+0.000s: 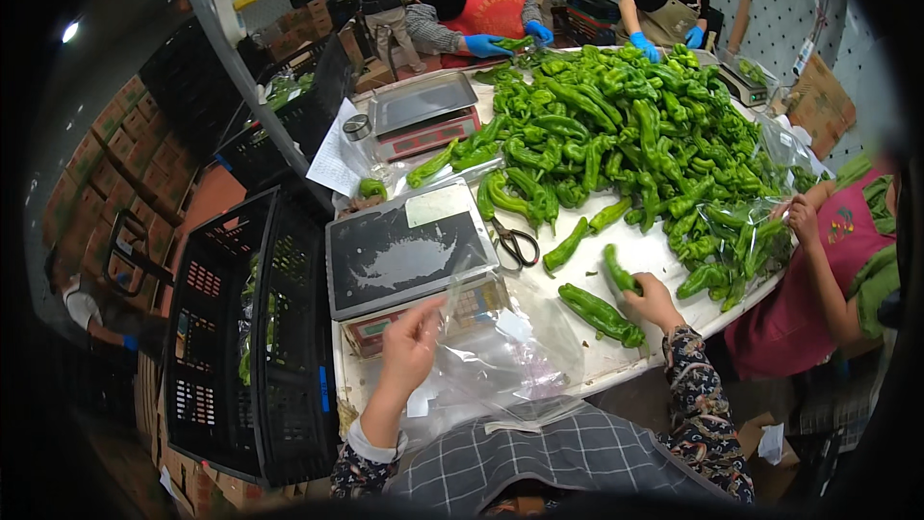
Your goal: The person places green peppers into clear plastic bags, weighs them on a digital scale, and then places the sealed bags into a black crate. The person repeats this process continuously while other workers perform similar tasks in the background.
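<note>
My right hand [656, 304] is closed around the lower end of a long green pepper [617, 268], just above the white table. Beside it another green pepper [599, 314] lies on the table. My left hand [409, 345] is closed at the edge of a clear plastic bag [510, 337], its fingertips partly lost against the film. The bag spreads over the table's front edge in front of me and covers part of the scale's keypad. Left of it stands a digital scale [409, 255] with a worn dark plate. Black-handled scissors [515, 246] lie near the scale.
A large heap of green peppers [597, 125] fills the table's far side. Black crates [226, 327] stand at the left, by a metal post [241, 67]. A second scale [422, 106] sits farther back. Co-workers stand opposite; one in a pink apron [818, 270] is at the right.
</note>
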